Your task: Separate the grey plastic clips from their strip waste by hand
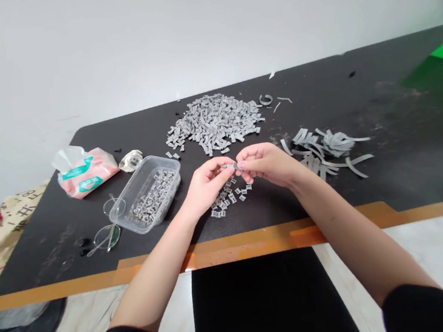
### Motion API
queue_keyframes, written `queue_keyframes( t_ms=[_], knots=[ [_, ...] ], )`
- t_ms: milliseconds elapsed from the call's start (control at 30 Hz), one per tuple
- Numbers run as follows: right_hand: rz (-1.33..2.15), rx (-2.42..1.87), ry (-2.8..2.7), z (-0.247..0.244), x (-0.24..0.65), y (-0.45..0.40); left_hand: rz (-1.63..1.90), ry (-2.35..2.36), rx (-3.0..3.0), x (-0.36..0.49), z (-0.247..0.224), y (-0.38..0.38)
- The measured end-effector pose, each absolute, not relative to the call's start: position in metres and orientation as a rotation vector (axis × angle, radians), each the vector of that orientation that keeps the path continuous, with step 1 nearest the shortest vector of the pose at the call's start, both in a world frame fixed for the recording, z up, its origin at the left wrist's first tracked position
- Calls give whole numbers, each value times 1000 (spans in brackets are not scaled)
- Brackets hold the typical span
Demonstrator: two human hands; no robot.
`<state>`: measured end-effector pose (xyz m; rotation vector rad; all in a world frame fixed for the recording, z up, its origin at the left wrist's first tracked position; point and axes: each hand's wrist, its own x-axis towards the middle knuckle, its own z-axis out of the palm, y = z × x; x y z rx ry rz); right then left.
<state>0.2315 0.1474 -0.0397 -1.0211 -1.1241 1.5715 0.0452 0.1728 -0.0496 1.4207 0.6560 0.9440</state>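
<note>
My left hand (pixel 208 184) and my right hand (pixel 265 164) meet above the near middle of the table, fingertips pinched. Between them is a small grey piece (pixel 232 166), held from both sides; its exact kind is too small to make out. Just below the hands lie several loose small grey slotted buckles (pixel 225 200), partly hidden by my fingers. More such buckles (pixel 151 199) fill the bottom of a clear plastic box (pixel 129 194) left of my left hand. Flat grey strips (pixel 338 143) lie in a loose pile to the right of my right hand.
A large heap of short grey pieces (pixel 216 119) lies behind my hands. At left are a tissue pack (pixel 89 172), a white roundish object (pixel 130 160) and eyeglasses (pixel 108 237). A curled grey strip (pixel 266 100) sits beside the heap. Orange tape (pixel 249 245) runs along the front edge.
</note>
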Motion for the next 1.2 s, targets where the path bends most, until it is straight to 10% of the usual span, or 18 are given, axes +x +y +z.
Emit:
queue_keyframes(
  t_ms=[1200],
  knots=[
    [1696, -720, -936, -48, 214, 145, 1092, 695, 1764, 39, -49, 175]
  ],
)
